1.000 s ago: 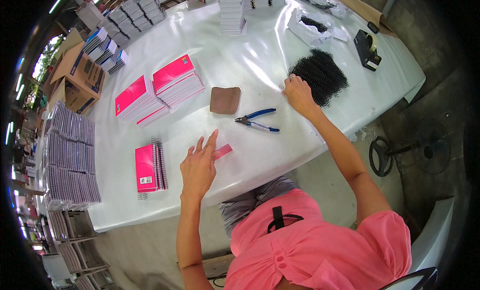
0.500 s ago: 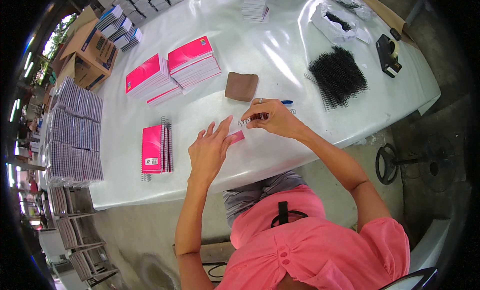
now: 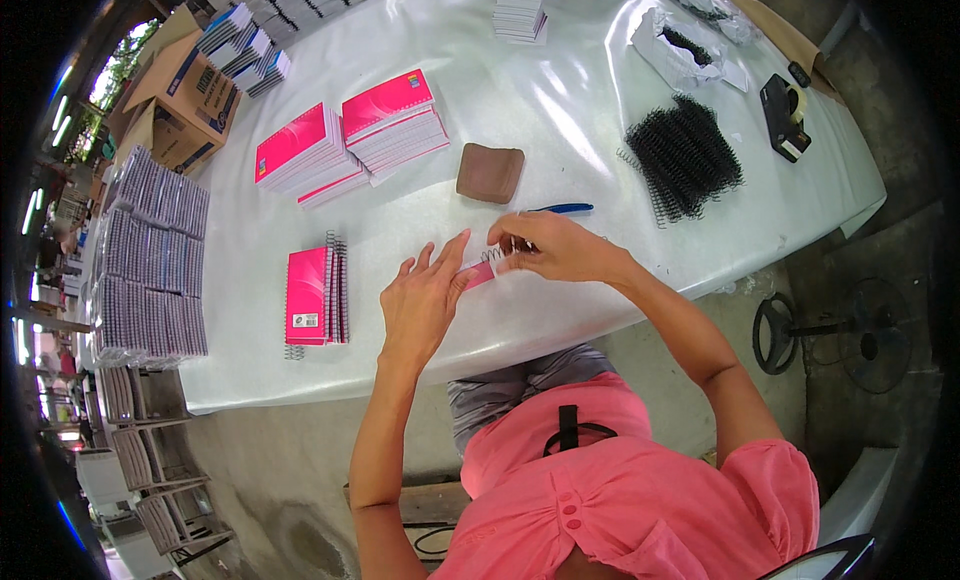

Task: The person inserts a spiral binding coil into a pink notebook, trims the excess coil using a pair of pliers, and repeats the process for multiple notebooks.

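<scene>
My left hand point(image 3: 425, 295) is at the table's near side, its fingers extended and its thumb against a small pink notebook point(image 3: 481, 275), holding it steady. Most of that notebook is hidden by the hand. My right hand point(image 3: 560, 248) pinches a dark wire spiral coil point(image 3: 492, 255) at the notebook's edge. Whether the coil's end is through the holes is too small to tell. Just beyond the right hand lies a blue pen-like tool point(image 3: 568, 209). A brown block point(image 3: 490, 173) rests farther back.
Pink notebooks with coils point(image 3: 307, 295) lie at left, with stacks of pink-covered pads point(image 3: 390, 115) behind. A heap of black coils point(image 3: 685, 160) and a tape dispenser point(image 3: 785, 118) are at right. Wrapped notebook stacks point(image 3: 150, 260) and a cardboard box point(image 3: 190, 105) line the left edge.
My right hand has turned and brought the coil closer against the notebook's edge. The blue tool shows more fully. My left hand stays on the notebook.
</scene>
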### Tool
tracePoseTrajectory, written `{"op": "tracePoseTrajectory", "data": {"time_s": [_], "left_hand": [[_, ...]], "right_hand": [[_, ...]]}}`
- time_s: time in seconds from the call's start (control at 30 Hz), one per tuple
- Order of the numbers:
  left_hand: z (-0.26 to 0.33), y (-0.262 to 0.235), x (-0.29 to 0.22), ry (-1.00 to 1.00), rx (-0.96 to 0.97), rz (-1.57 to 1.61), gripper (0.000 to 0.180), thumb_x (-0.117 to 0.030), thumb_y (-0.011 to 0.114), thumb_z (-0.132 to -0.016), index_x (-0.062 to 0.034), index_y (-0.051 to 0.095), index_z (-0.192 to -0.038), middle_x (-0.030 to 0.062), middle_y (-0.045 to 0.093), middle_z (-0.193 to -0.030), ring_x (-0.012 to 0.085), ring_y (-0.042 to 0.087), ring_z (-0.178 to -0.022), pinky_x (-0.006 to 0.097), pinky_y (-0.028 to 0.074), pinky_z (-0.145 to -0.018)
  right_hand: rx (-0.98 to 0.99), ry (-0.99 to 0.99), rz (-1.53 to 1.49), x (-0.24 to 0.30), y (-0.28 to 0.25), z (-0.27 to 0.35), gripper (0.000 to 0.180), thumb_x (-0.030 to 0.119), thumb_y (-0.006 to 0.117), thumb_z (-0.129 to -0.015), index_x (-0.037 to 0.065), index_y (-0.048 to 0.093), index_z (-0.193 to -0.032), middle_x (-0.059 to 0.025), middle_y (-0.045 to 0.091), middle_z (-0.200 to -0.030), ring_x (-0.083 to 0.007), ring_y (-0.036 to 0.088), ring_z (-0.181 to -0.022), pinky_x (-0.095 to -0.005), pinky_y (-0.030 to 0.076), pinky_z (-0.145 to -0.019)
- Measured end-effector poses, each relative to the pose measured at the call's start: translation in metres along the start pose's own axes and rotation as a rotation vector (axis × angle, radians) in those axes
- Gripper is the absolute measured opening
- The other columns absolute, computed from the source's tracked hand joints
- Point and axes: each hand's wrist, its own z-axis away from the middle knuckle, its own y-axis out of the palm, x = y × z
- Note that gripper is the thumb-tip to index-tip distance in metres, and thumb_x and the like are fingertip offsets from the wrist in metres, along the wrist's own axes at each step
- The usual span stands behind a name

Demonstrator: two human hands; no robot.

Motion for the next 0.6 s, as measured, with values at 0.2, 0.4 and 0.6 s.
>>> {"op": "tracePoseTrajectory", "data": {"time_s": [0.2, 0.4, 0.6], "left_hand": [[-0.002, 0.001, 0.000, 0.019, -0.023, -0.043, 0.049, -0.037, 0.058, -0.092, -0.0253, 0.049, -0.139, 0.0164, 0.067, -0.109, 0.0336, 0.062, -0.111, 0.043, 0.053, -0.080], [-0.007, -0.002, -0.007, -0.009, 0.238, 0.071, 0.054, -0.046, 0.057, -0.090, -0.0223, 0.048, -0.138, 0.0016, 0.060, -0.130, 0.0319, 0.062, -0.111, 0.041, 0.056, -0.073], [-0.009, -0.011, -0.008, 0.082, 0.254, 0.021, 0.062, -0.044, 0.060, -0.088, -0.0280, 0.040, -0.144, 0.0033, 0.061, -0.129, 0.0308, 0.060, -0.116, 0.043, 0.054, -0.080]], "right_hand": [[-0.050, -0.117, 0.283, 0.001, 0.007, 0.003, 0.017, 0.017, 0.061, -0.090, 0.004, 0.054, -0.099, -0.0147, 0.060, -0.091, -0.0348, 0.059, -0.084, -0.0410, 0.046, -0.070], [0.367, 0.047, 0.232, -0.004, -0.013, -0.024, 0.022, 0.019, 0.069, -0.084, 0.008, 0.054, -0.097, -0.0121, 0.060, -0.095, -0.0318, 0.060, -0.086, -0.0402, 0.046, -0.070], [-0.106, -0.171, 0.611, -0.069, -0.038, -0.070, 0.034, 0.028, 0.079, -0.072, 0.006, 0.057, -0.083, -0.0126, 0.061, -0.112, -0.0309, 0.059, -0.093, -0.0382, 0.047, -0.079]]}}
